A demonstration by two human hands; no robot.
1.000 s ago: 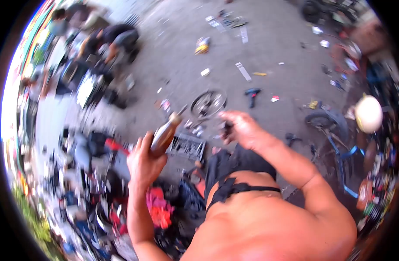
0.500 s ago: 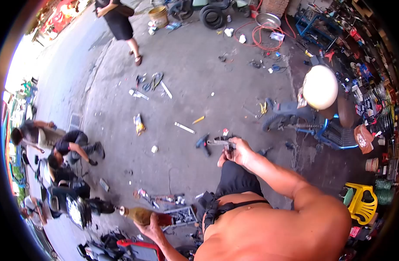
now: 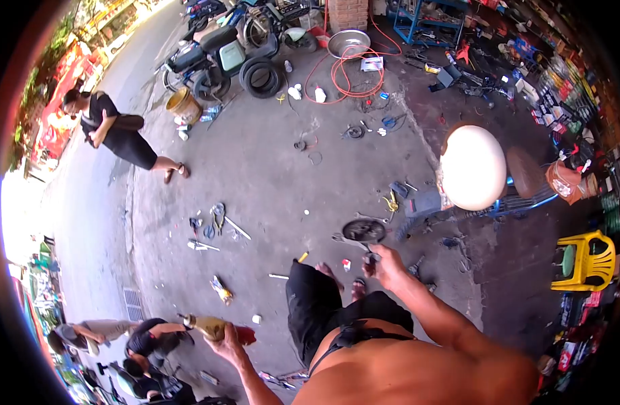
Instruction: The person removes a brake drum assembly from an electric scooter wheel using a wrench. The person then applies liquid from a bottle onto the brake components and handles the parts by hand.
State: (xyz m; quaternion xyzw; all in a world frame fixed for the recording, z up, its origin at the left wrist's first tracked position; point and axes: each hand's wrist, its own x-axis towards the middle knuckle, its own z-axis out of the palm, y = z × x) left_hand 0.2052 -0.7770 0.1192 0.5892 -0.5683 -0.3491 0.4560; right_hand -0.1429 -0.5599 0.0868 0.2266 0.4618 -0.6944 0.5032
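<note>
My left hand (image 3: 230,349) is closed around a bottle (image 3: 211,328), tilted to the left. The bottle has a yellowish-brown body, a narrow capped neck and a dark red lower end. Farther right, my right hand (image 3: 389,265) grips a metal part with a round black disc (image 3: 364,231) at its far end. Whether the disc is a brake plate or some other wheel part I cannot make out. Beyond the disc lies a wrench (image 3: 373,217) on the ground, and a small red and white packet (image 3: 346,264) lies near my feet.
A small blue motorbike with a white rounded cover (image 3: 473,167) stands to the right, near a yellow chair (image 3: 587,262). Tools lie scattered on the concrete. At the back are tyres (image 3: 261,77), an orange hose (image 3: 344,84) and a bucket (image 3: 183,106). People stand or crouch at left.
My body has turned and moved forward, so the blue motorbike is closer. The part in my right hand has tilted, showing its black disc. The bottle stays in my left hand.
</note>
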